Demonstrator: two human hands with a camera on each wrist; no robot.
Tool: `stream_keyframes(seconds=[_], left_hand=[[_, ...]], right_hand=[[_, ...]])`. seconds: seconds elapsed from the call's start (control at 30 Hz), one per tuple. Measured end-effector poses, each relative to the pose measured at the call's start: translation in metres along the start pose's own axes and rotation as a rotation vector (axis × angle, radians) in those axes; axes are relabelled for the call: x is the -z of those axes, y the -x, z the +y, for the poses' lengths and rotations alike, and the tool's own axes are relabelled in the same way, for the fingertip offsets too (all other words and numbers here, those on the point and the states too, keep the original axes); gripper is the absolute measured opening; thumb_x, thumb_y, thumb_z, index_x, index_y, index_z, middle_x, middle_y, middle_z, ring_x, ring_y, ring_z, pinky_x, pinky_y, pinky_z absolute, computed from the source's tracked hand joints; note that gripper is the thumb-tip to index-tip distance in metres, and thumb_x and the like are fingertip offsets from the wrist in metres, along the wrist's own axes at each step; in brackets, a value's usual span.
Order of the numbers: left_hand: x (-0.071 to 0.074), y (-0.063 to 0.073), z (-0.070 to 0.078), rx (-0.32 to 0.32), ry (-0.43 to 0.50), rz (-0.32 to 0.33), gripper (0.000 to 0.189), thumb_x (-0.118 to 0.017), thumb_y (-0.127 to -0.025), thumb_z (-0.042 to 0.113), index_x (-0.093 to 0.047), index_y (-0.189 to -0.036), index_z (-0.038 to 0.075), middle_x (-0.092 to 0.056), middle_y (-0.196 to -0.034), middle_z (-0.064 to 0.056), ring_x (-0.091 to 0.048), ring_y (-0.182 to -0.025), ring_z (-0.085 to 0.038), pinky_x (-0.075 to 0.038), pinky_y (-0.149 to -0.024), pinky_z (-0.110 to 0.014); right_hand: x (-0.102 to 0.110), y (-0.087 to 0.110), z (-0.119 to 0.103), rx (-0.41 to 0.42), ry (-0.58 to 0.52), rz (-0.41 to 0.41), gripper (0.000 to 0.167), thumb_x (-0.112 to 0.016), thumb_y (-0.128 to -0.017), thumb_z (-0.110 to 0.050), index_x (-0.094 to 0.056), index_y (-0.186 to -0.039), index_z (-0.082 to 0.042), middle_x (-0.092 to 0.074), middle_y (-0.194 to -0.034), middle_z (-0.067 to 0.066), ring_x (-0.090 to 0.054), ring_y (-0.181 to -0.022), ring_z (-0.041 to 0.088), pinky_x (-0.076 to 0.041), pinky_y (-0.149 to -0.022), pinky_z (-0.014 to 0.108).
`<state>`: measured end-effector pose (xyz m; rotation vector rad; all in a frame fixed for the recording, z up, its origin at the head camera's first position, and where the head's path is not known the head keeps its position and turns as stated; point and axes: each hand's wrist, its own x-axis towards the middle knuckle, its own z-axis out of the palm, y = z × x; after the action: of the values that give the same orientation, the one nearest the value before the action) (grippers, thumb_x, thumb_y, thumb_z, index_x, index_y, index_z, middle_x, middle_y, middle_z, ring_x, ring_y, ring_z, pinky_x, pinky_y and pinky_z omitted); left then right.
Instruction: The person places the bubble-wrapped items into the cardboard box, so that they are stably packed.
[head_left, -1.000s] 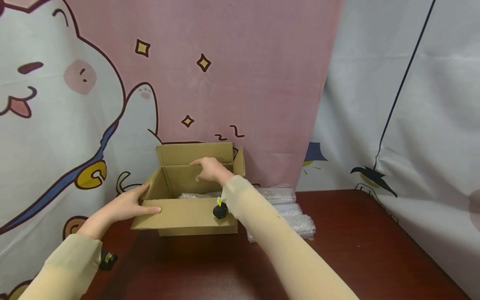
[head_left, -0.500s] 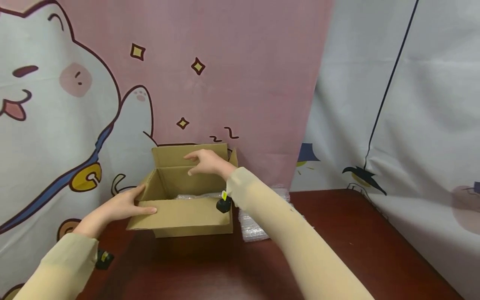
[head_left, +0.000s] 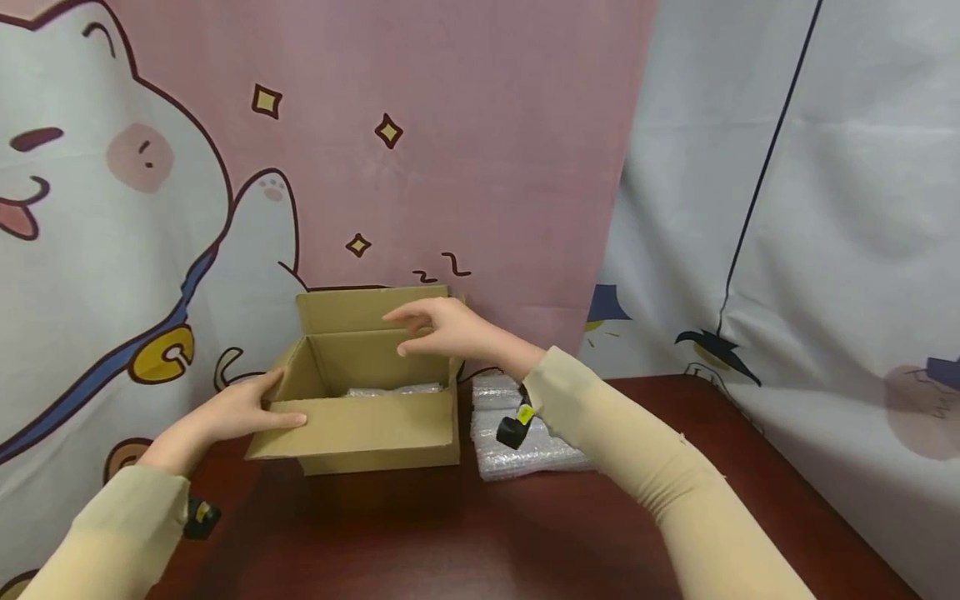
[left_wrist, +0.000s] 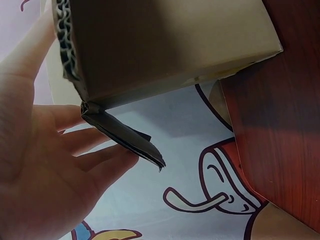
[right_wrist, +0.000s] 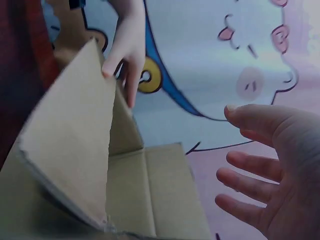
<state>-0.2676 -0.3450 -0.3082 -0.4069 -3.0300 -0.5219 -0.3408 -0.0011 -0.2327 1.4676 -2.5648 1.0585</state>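
Observation:
An open cardboard box (head_left: 378,422) stands on the table, its flaps spread, with clear bubble wrap (head_left: 393,390) lying inside. My left hand (head_left: 232,412) grips the box's front left corner, thumb over the front flap. In the left wrist view, the fingers of the left hand (left_wrist: 55,165) lie behind a flap of the box (left_wrist: 165,45). Above the box's right side hovers my right hand (head_left: 457,327), fingers spread and loosely bent, holding nothing. The right wrist view has this right hand (right_wrist: 280,165) apart from the box (right_wrist: 75,135).
More bubble wrap (head_left: 517,446) lies in a pile to the right of the box, partly behind my right wrist. A dark red table (head_left: 450,533) bears everything. Behind it hangs a printed curtain (head_left: 487,167), close to the box's back.
My right hand has moved from over the box's middle toward its right side, and its forearm has swung right. The left hand keeps its grip on the corner.

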Motion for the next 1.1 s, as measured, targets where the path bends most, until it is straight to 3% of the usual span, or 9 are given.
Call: stream_keyframes(seconds=[0.3,0.47,0.77,0.93,1.1], left_hand=[[0.002,-0.001,0.000,0.000,0.007,0.001,0.107,-0.072,-0.082,0.053,-0.022,-0.145,-0.017,-0.034,-0.140,-0.042,-0.040,-0.123,-0.056,-0.039,-0.094,-0.064],[0.002,0.000,-0.002,0.000,0.001,-0.002,0.107,-0.072,-0.082,0.052,-0.022,-0.145,-0.018,-0.034,-0.140,-0.042,-0.041,-0.122,-0.056,-0.040,-0.093,-0.064],[0.002,0.004,-0.006,0.002,-0.006,-0.006,0.106,-0.072,-0.083,0.051,-0.022,-0.144,-0.019,-0.035,-0.139,-0.042,-0.044,-0.119,-0.056,-0.041,-0.091,-0.063],[0.000,0.003,-0.005,-0.012,-0.001,-0.002,0.105,-0.072,-0.083,0.050,-0.022,-0.144,-0.020,-0.035,-0.138,-0.043,-0.043,-0.120,-0.056,-0.042,-0.091,-0.063],[-0.001,-0.001,-0.001,-0.031,0.008,0.005,0.104,-0.072,-0.083,0.050,-0.023,-0.144,-0.019,-0.035,-0.139,-0.042,-0.043,-0.121,-0.055,-0.041,-0.092,-0.063]], right_hand=[[0.020,0.070,-0.001,0.082,-0.036,0.050,0.045,-0.074,-0.087,-0.020,-0.062,-0.130,-0.012,-0.064,-0.122,0.001,-0.062,-0.105,0.013,-0.052,-0.089,0.034],[0.021,0.103,0.013,0.064,0.001,0.056,0.047,-0.075,-0.087,-0.021,-0.062,-0.131,-0.012,-0.065,-0.120,0.002,-0.063,-0.107,0.015,-0.052,-0.089,0.036],[0.008,0.146,0.058,-0.086,0.007,0.056,0.049,-0.076,-0.085,-0.030,-0.062,-0.131,-0.020,-0.063,-0.125,-0.005,-0.060,-0.111,0.021,-0.048,-0.094,0.049],[-0.008,0.169,0.092,-0.119,0.003,0.039,0.056,-0.078,-0.083,-0.036,-0.060,-0.133,-0.021,-0.060,-0.130,-0.007,-0.057,-0.114,0.020,-0.046,-0.094,0.052],[-0.023,0.185,0.124,-0.136,0.048,0.050,0.058,-0.080,-0.081,-0.033,-0.060,-0.134,-0.021,-0.059,-0.131,-0.008,-0.056,-0.116,0.020,-0.047,-0.093,0.052]])
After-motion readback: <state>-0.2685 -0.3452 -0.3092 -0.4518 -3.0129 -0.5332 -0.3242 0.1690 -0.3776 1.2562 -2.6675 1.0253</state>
